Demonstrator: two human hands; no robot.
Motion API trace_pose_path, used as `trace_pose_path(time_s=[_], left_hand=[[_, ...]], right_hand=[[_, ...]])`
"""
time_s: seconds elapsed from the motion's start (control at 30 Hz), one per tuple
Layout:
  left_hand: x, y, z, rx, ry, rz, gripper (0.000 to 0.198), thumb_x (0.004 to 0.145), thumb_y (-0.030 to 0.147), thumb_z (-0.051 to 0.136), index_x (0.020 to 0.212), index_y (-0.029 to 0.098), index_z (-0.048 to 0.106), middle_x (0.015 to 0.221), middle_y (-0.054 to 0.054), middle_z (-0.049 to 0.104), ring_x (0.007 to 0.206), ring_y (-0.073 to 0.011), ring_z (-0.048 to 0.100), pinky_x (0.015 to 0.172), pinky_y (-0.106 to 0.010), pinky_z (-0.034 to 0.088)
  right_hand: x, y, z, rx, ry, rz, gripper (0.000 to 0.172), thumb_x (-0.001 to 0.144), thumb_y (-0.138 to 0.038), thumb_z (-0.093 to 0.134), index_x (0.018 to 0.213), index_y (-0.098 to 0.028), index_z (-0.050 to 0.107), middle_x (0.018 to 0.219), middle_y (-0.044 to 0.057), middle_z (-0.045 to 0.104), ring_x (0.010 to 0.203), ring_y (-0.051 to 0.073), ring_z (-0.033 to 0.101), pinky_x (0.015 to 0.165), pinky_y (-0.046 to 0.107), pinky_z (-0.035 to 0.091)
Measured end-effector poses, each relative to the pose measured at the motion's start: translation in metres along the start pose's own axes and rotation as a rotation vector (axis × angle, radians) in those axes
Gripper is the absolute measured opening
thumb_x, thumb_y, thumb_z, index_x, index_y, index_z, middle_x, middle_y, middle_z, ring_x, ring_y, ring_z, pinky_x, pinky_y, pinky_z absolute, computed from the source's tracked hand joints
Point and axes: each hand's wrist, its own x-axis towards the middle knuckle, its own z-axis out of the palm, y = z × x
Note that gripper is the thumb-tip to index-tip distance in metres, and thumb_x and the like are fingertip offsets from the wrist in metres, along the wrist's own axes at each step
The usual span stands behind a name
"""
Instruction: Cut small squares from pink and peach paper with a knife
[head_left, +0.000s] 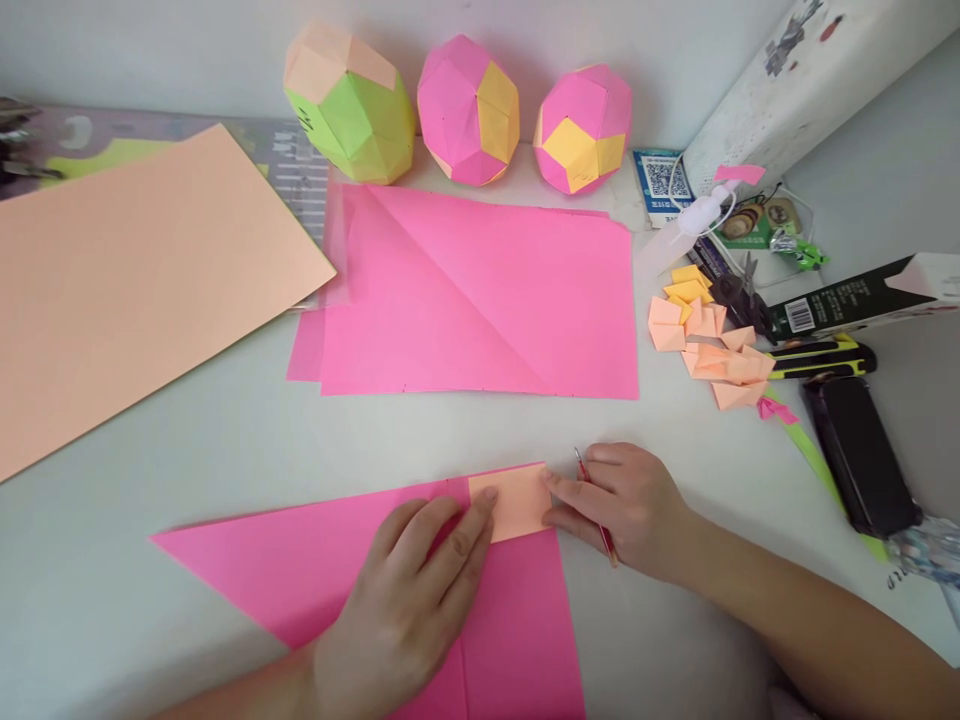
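A folded sheet of pink paper (pixel 517 620) lies in front of me, with its pointed corner to the left. On its upper right corner rests a small peach paper rectangle (pixel 517 505), lined up close to the pink sheet's top and right edges. My left hand (pixel 420 590) presses flat with fingertips on the rectangle's left part. At its right edge, the thumb and index finger of my right hand (pixel 630 510) touch the paper. A thin red pen (pixel 583 468) is tucked between the fingers of that hand, slanting down across it.
Pink sheets (pixel 480 300) lie beyond my hands, and a large peach sheet (pixel 150 290) at left. Three faceted paper balls (pixel 469 110) stand along the wall. At right are folded paper pieces (pixel 727 360), scissors (pixel 742 295), a yellow-black utility knife (pixel 825 355) and a black case (pixel 862 455).
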Motion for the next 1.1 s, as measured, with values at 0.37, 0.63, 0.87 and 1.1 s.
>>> trace_pose_path(time_s=[0.37,0.63,0.87,1.1], left_hand=[[0.0020,0.0003,0.0026,-0.002,0.021,0.000,0.025,0.081,0.002,0.052,0.102,0.005,0.064,0.121,-0.021,0.060,0.095,-0.0334,0.054,0.071,-0.047,0.045],[-0.0006,0.0013,0.0027,-0.036,0.032,-0.014,0.025,0.082,0.002,0.051,0.103,0.006,0.063,0.121,-0.022,0.060,0.102,-0.0354,0.056,0.074,-0.048,0.045],[-0.0009,0.0011,0.0043,-0.070,0.051,-0.022,0.027,0.086,0.004,0.050,0.109,0.006,0.063,0.125,-0.020,0.058,0.123,-0.0391,0.047,0.085,-0.048,0.043],[0.0062,0.0017,0.0057,-0.130,-0.001,0.069,0.027,0.088,0.012,0.051,0.113,0.008,0.061,0.130,-0.016,0.056,0.131,-0.0319,0.040,0.105,-0.049,0.040]], right_hand=[[-0.0002,0.0001,-0.0014,0.017,-0.042,0.019,0.027,0.093,-0.034,0.054,0.089,-0.013,0.070,0.051,-0.003,0.042,0.052,0.011,0.032,0.049,0.025,0.025],[0.0007,0.0039,-0.0062,0.106,-0.102,0.041,0.024,0.094,-0.029,0.052,0.083,-0.015,0.070,0.052,-0.003,0.039,0.053,0.012,0.030,0.049,0.024,0.025],[0.0001,0.0047,-0.0061,0.095,-0.095,0.037,0.025,0.094,-0.029,0.052,0.083,-0.016,0.069,0.052,-0.003,0.039,0.053,0.012,0.030,0.049,0.024,0.025],[0.0001,0.0044,-0.0061,0.093,-0.101,0.042,0.024,0.094,-0.027,0.051,0.082,-0.016,0.069,0.052,-0.003,0.042,0.053,0.012,0.033,0.051,0.024,0.026]])
